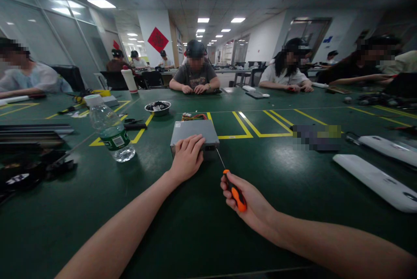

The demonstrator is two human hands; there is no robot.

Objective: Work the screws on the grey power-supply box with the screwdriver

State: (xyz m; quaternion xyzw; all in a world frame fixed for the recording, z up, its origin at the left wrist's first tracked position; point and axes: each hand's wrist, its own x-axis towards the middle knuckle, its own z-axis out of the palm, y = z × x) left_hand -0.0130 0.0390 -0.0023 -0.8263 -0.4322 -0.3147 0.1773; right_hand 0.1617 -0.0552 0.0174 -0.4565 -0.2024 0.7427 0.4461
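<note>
A grey metal computer power supply (pixel 193 130) lies on the green table in front of me, with coloured cables behind it. My left hand (pixel 188 155) rests over its front edge, fingers stretched flat across the top. In my closed right hand (pixel 249 198) is a screwdriver (pixel 237 194) with an orange and black handle. Its thin shaft points up and left, the tip at the front right corner of the power supply. Whether the tip sits on a screw is too small to tell.
Left of the power supply stand a tilted-looking water bottle (pixel 114 133) and a metal bowl (pixel 157 107) holding small parts. Dark metal parts (pixel 29 157) lie far left. White casings (pixel 374 181) lie at the right. A person (pixel 195 70) sits opposite; others work nearby.
</note>
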